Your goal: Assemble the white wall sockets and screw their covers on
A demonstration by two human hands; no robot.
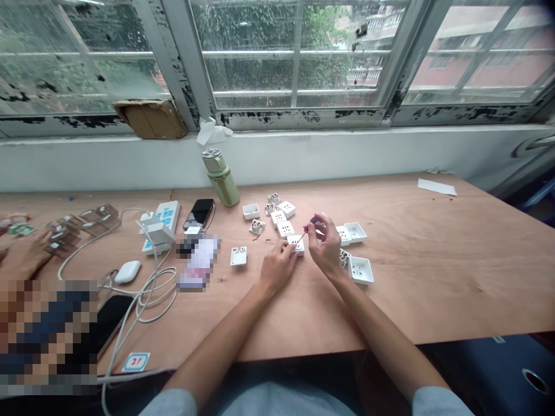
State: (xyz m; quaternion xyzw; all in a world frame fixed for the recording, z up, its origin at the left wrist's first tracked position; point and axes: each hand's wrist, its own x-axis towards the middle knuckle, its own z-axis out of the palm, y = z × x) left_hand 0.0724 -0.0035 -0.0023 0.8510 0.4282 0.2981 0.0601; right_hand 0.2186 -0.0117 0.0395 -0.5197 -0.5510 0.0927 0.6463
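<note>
My left hand (277,267) rests on the wooden table (433,260), fingers closed on a small white socket module (297,243). My right hand (326,245) pinches a small screwdriver (309,229) with a reddish handle, its thin tip angled down onto that module. Several more white socket modules (281,217) lie just beyond my hands. Empty white housings (362,269) sit to the right of my right hand, one touching its wrist side.
A green flask (222,179) stands behind the parts. Left of them lie a black phone (199,212), a white power strip (162,222) with looping cables, and a white earbud case (128,271). Another person's hand (23,257) works at far left among clear plastic pieces.
</note>
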